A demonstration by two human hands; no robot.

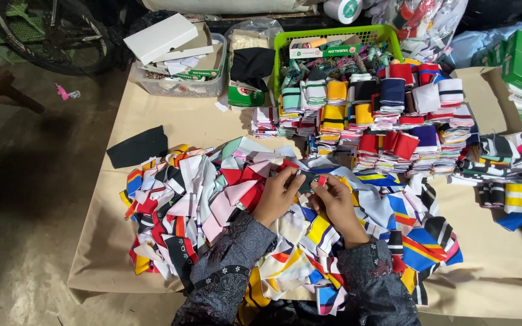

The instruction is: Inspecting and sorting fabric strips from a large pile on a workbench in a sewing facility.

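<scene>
- Dim workroom, bare concrete floor [25,199]; a bicycle wheel [43,30] is leaning at top left. A low table draped in beige paper sheeting [176,121] is filling most of the view.
- A loose heap of multicoloured striped knit fabric strips [212,205] is spreading across the near half of the sheet, reaching under both forearms.
- Behind it, neat folded stacks of the same ribbed pieces [388,115] are standing in rows, sorted by colour.
- A lime-green plastic basket [285,42] of thread spools is sitting beyond the stacks; a clear tub with white boxes [176,60] is sitting to its left.
- A flat black cloth piece [137,147] is lying alone, left of the heap.
- Left hand [278,196] and right hand [333,199] are meeting over the heap's middle, both pinching one small dark strip with a red end [310,180].
- The strip is lying between the fingertips, long axis running roughly left to right, equally near both hands, the folded stacks directly ahead of it.
</scene>
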